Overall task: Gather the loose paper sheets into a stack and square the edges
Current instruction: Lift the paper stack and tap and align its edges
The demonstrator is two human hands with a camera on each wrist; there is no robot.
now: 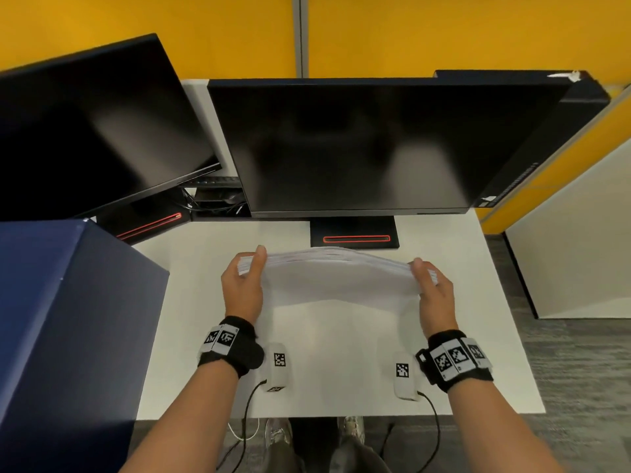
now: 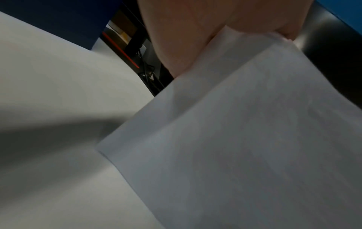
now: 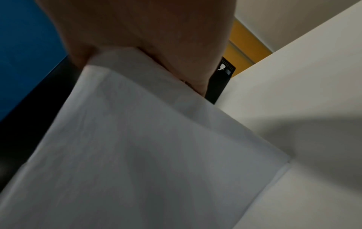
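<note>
A stack of white paper sheets [image 1: 336, 273] stands on its long lower edge on the white desk [image 1: 191, 295], bowed a little along the top. My left hand [image 1: 244, 279] grips its left side, thumb on the near face, fingers hidden behind. My right hand [image 1: 433, 290] grips its right side the same way. The left wrist view shows the stack [image 2: 245, 147] running down from my palm [image 2: 188, 35] to the desk. In the right wrist view the stack [image 3: 147, 155] hangs from my hand [image 3: 156, 38], its lower corner on the desk. The side edges look slightly fanned.
Two dark monitors [image 1: 351, 145] [image 1: 92, 131] stand behind the paper; the central stand [image 1: 355, 237] is just beyond the stack. A dark blue box [image 1: 65, 319] fills the desk's left side. Yellow partitions [image 1: 444, 32] close the back. The desk's front edge [image 1: 341, 416] is near my wrists.
</note>
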